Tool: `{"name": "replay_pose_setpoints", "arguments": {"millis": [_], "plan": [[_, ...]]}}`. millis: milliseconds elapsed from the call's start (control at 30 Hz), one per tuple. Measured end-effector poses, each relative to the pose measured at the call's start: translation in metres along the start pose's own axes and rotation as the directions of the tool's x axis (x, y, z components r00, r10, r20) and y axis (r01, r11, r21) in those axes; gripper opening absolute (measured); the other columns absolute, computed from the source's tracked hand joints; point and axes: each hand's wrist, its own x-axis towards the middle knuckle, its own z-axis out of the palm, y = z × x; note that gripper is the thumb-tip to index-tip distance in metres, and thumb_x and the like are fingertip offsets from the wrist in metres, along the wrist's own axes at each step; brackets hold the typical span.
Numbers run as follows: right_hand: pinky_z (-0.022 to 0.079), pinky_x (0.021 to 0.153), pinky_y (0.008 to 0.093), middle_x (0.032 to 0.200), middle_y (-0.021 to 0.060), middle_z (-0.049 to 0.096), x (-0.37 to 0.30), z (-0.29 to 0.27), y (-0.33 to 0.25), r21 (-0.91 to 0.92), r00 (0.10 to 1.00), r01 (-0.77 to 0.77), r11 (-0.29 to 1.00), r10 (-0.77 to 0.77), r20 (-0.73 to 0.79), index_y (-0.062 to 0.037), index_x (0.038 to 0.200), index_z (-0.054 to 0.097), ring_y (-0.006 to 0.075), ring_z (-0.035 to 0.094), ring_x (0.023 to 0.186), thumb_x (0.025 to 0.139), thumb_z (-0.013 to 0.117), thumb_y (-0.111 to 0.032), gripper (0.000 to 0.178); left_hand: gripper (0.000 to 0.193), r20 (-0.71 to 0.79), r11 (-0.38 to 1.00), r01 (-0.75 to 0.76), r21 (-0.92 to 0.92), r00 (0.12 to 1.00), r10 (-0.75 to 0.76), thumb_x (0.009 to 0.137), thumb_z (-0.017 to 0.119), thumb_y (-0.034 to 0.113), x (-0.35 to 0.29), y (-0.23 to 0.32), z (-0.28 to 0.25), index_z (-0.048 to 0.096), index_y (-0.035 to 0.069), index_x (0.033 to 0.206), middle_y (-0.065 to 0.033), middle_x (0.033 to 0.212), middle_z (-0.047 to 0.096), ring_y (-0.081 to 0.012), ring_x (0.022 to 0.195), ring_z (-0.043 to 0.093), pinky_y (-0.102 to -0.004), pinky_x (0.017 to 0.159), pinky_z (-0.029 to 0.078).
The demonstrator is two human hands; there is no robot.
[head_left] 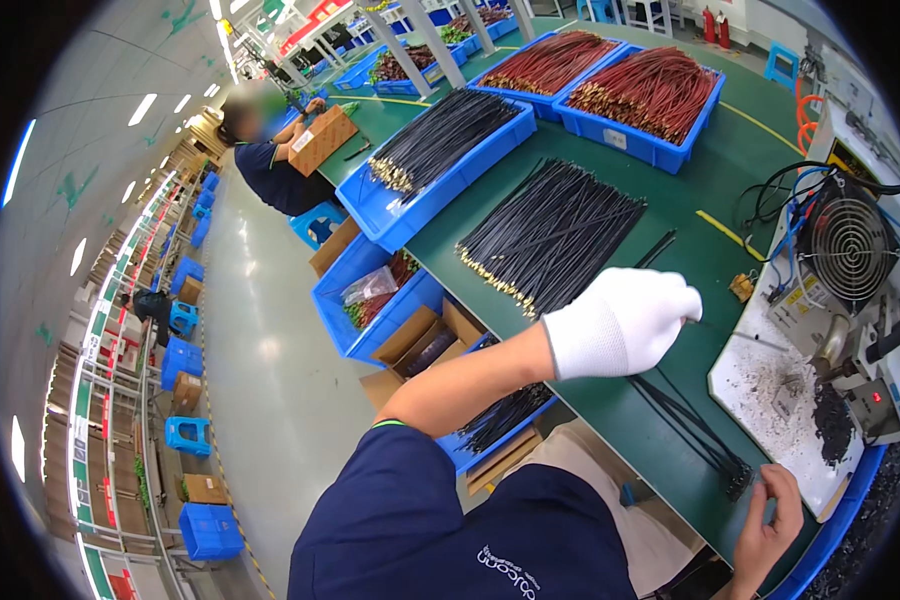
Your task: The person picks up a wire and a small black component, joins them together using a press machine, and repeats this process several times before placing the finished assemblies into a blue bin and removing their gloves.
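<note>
My left hand (625, 322), in a white knit glove, is closed over the green table, its fingertips pinched together. A thin dark bit shows at the fingertips, too small to make out. Beneath the glove runs a loose bundle of black cables (685, 425), partly hidden by the hand, its dark ends lying toward the table's near edge. My bare right hand (770, 520) rests beside those ends, thumb and fingers apart, with nothing visible between them. Beyond the glove lies a wide pile of black cables (555, 230) with brass-coloured tips.
A blue bin of black cables (440, 150) and two bins of red cables (645, 95) stand farther back. At right is a machine with a round fan grille (850, 245) and a white plate (770, 400) strewn with black scraps. A co-worker (275, 165) handles a carton at far left.
</note>
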Motion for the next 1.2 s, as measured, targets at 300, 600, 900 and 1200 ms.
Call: {"name": "replay_pose_setpoints", "arguments": {"millis": [300, 600, 900, 1200], "plan": [[0.054, 0.098, 0.0323, 0.128, 0.0165, 0.074, 0.014, 0.021, -0.019, 0.441, 0.990, -0.131, 0.888, 0.095, 0.104, 0.0071, 0.144, 0.068, 0.0193, 0.069, 0.105, 0.105, 0.072, -0.005, 0.041, 0.009, 0.198, 0.954, -0.078, -0.289, 0.970, 0.139, 0.099, 0.069, 0.015, -0.004, 0.042, 0.050, 0.073, 0.008, 0.104, -0.0150, 0.096, 0.074, -0.0408, 0.091, 0.074, -0.0506, 0.079, 0.060], [0.054, 0.077, 0.0284, 0.099, 0.0119, 0.076, 0.023, 0.041, -0.008, 0.718, 0.962, -0.213, 0.663, 0.269, 0.037, 0.0054, 0.124, 0.073, 0.0147, 0.067, 0.082, 0.112, 0.073, -0.011, 0.021, 0.014, 0.211, 0.946, -0.002, -0.323, 0.975, 0.074, 0.100, 0.067, 0.020, -0.002, 0.061, 0.064, 0.078, 0.012, 0.098, -0.0163, 0.089, 0.077, -0.0427, 0.087, 0.077, -0.0531, 0.078, 0.061], [0.053, 0.076, 0.0273, 0.094, 0.0103, 0.075, 0.024, 0.035, -0.004, 0.709, 0.950, -0.199, 0.676, 0.310, -0.029, 0.0045, 0.115, 0.074, 0.0137, 0.065, 0.079, 0.112, 0.073, -0.011, 0.016, 0.013, 0.234, 0.944, 0.011, -0.329, 0.970, 0.071, 0.098, 0.067, 0.018, -0.006, 0.062, 0.066, 0.077, 0.011, 0.099, -0.0155, 0.092, 0.078, -0.0419, 0.089, 0.077, -0.0530, 0.079, 0.061], [0.053, 0.076, 0.0270, 0.095, 0.0103, 0.075, 0.022, 0.032, -0.004, 0.703, 0.952, -0.198, 0.683, 0.305, -0.028, 0.0042, 0.115, 0.074, 0.0133, 0.065, 0.080, 0.112, 0.072, -0.009, 0.014, 0.009, 0.237, 0.941, -0.018, -0.339, 0.966, 0.104, 0.100, 0.070, 0.018, -0.007, 0.058, 0.071, 0.073, 0.009, 0.099, -0.0147, 0.088, 0.074, -0.0410, 0.083, 0.075, -0.0501, 0.074, 0.059]]}}
